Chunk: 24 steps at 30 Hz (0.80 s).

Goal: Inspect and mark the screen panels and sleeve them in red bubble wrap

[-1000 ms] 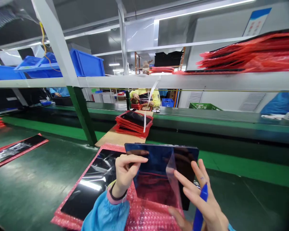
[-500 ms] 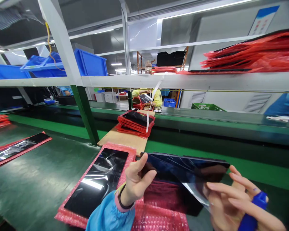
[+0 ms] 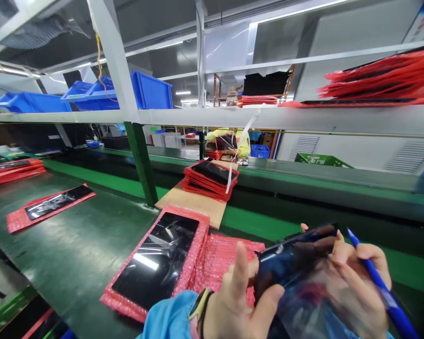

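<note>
Black display panel (image 3: 286, 256) swung right of pink bubble wrap (image 3: 221, 259), now tilted. Left hand (image 3: 242, 301) grips its edge; right hand (image 3: 360, 278) clasps blue pen (image 3: 383, 287), fingertips seemingly pinching clear film (image 3: 314, 306). Film looks partly loose; blur hides how far.

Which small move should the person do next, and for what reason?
Probably steady the dark screen panel with the left hand before moving the clear film: the panel is held tilted, and the right hand at its edge also holds a blue pen.
</note>
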Motion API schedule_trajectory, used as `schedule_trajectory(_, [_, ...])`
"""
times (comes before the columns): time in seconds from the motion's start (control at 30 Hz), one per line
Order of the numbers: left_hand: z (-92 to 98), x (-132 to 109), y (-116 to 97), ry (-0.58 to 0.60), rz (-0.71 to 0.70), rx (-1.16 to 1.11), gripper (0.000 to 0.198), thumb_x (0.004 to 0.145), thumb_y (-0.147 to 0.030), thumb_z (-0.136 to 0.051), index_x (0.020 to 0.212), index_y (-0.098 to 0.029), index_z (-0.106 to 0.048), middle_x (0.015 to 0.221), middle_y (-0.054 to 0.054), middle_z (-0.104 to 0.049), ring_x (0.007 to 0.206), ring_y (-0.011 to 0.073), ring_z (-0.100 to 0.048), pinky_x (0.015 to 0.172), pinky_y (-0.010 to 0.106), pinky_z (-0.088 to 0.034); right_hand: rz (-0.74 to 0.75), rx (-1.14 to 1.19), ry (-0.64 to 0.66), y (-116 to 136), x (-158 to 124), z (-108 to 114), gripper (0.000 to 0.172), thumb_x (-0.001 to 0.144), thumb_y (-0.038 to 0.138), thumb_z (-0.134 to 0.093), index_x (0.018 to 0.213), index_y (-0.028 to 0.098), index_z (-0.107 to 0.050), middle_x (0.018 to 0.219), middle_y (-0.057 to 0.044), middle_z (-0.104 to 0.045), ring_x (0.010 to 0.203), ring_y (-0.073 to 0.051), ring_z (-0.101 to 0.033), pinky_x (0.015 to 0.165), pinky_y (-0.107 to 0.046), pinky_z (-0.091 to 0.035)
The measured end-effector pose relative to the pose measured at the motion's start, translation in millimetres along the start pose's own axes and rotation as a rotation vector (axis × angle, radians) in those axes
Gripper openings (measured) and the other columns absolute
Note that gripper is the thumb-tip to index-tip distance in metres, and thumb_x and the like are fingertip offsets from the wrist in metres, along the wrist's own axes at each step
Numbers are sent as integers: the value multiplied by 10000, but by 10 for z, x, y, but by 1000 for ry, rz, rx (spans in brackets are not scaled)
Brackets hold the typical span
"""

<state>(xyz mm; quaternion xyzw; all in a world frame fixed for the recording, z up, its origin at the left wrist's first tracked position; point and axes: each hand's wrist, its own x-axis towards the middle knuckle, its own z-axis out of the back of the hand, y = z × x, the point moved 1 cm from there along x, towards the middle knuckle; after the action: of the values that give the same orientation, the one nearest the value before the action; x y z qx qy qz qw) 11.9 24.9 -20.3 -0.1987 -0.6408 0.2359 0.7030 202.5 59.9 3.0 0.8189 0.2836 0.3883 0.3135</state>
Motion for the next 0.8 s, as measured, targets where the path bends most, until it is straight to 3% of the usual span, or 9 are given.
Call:
schedule_trajectory(0.1, [-22, -132, -11, -32, 89, 126, 860, 867, -230, -570, 1493, -371, 4, 1098, 74, -705, 868, 230, -676, 789, 376, -554, -24, 71, 42, 15, -7, -18, 440, 462, 264, -870, 771, 288, -557, 586, 55, -531, 745, -206, -570, 984, -534, -417])
schedule_trajectory(0.2, [-12, -213, -68, -24, 201, 173, 713, 841, -245, -605, 1455, -388, -272, 1089, 73, -709, 841, 249, -694, 719, 354, -578, -44, 108, 53, 64, -6, -53, 444, 458, 261, -883, 753, 279, -552, 572, 55, -519, 681, -196, -573, 871, -510, -516])
schedule_trajectory(0.37, [45, -124, -180, 52, 335, 181, 484, 797, -271, -659, 1260, -349, -540, 975, 60, -728, 707, 209, -692, 624, 288, -569, -43, 116, 53, 55, 1, -23, 481, 412, 282, -901, 720, 274, -532, 538, 70, -490, 654, -188, -582, 909, -507, -511])
schedule_trajectory(0.53, [113, 172, -208, 196, 374, -280, 484, 840, -220, -580, 1298, -238, -427, 956, 80, -672, 778, 175, -651, 740, 277, -539, -186, 83, 52, -37, 0, 48, 422, 507, 209, -842, 780, 282, -529, 631, 64, -510, 853, -202, -595, 992, -454, -430])
schedule_trajectory(0.7, [156, 328, -176, 228, 415, -488, 728, 885, -218, -549, 1473, -284, -125, 1048, 72, -638, 849, 165, -631, 876, 337, -494, -341, -36, 24, 18, 25, -50, 445, 437, 234, -861, 697, 251, -501, 609, 61, -488, 660, -138, -514, 693, -259, -495])
schedule_trajectory(0.73, [161, 339, -164, 214, 417, -508, 752, 887, -227, -554, 1483, -302, -101, 1100, 73, -629, 879, 167, -629, 894, 341, -485, -359, -42, 23, 27, 30, -68, 442, 440, 245, -862, 692, 248, -499, 604, 60, -487, 651, -136, -510, 647, -243, -488])
schedule_trajectory(0.8, [166, 359, -136, 195, 429, -529, 703, 879, -249, -580, 1469, -314, -204, 1169, 70, -614, 962, 185, -617, 917, 334, -467, -387, -52, 21, 25, 36, -79, 418, 474, 259, -857, 703, 244, -508, 624, 54, -506, 635, -128, -509, 589, -219, -473])
